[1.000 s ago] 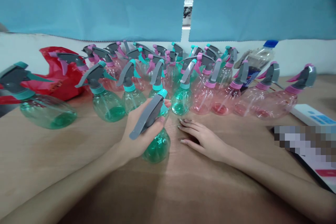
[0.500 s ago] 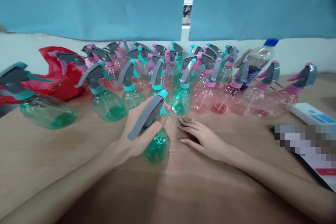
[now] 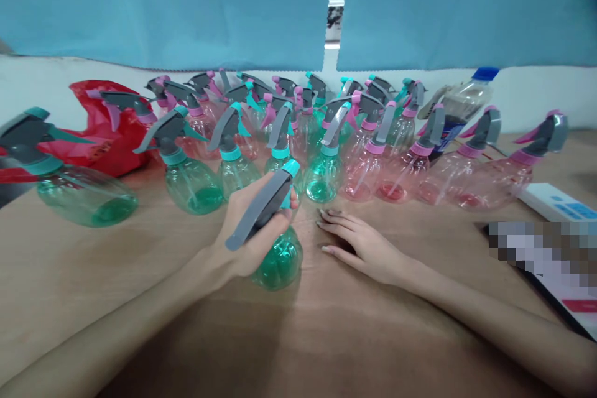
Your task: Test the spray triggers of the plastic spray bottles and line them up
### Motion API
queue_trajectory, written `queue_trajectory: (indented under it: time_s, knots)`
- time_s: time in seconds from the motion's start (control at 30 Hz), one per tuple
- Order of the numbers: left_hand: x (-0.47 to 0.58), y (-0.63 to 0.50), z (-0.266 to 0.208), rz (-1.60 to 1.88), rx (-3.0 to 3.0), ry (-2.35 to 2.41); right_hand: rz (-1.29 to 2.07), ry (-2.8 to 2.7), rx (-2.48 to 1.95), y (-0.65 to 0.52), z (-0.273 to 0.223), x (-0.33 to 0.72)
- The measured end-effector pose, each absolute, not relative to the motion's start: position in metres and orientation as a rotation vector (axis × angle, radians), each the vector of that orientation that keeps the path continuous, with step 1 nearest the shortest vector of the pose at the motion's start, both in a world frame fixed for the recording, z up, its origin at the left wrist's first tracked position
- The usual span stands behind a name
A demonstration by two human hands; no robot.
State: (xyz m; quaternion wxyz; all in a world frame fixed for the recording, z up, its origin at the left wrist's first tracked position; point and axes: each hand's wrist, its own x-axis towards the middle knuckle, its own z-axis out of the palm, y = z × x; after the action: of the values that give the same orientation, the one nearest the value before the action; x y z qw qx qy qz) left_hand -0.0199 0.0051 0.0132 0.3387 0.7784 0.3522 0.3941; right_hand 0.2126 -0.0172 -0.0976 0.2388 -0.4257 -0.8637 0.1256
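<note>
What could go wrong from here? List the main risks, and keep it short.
1. The left hand grips the green spray bottle around its head, fingers near the trigger, so a squeeze might press it by accident.
2. The front-row bottles stand close together just beyond, so swinging the held bottle forward could knock one, perhaps the teal-collared bottle.
3. The right hand lies near that row too; a careless reach might nudge a pink bottle.

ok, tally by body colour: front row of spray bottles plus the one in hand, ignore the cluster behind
Green front-row bottles: 5
Pink front-row bottles: 4
Held green bottle, in the left hand: 1
Total: 10
</note>
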Motion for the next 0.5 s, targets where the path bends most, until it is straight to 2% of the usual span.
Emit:
queue_trajectory:
  time_s: [0.5]
  knots:
    - [-0.0198, 0.0011, 0.0074, 1.090, 2.082, 1.073, 0.339, -2.372, -1.180, -0.0182, -0.0971, 0.2125]
